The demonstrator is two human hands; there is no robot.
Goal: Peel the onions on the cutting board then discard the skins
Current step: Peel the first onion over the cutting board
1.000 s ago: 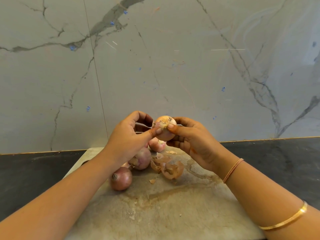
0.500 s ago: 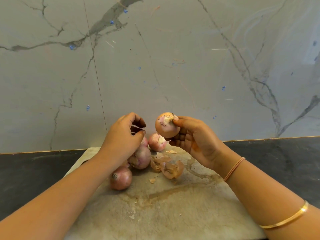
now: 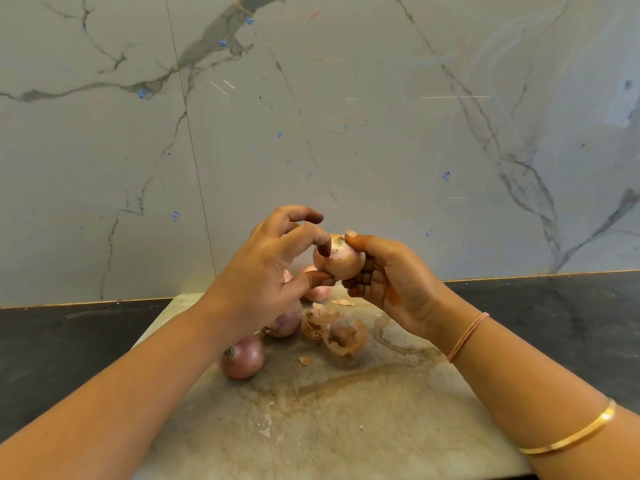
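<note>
The onion (image 3: pixel 341 259) we are peeling is up in the air, above the far end of the cutting board (image 3: pixel 346 427), between our two hands. Our right hand (image 3: pixel 391 285) holds it. Its grip is curled round the onion, with the thumb on top by the dry tip and the fingers underneath. Our left hand (image 3: pixel 263 275) comes in from the side. Its grip pinches the onion, with the pointing finger up high and the thumb down low. Its other fingers are lifted off.

We think now is the time to catch an edge of skin. The best place looks like the dry tip at the top, where the skin seems loose. We should slip a nail under it and pull down in one long strip, not tiny bits. The right hand should hold firm but not squeeze hard. It can turn the onion a little after each strip.

The loose skins (image 3: pixel 341 336) lie on the board just below. More onions (image 3: pixel 242 356) sit beside them, near the left wrist. We should drop new skin on the same pile, so we can throw it all away in one go.
</note>
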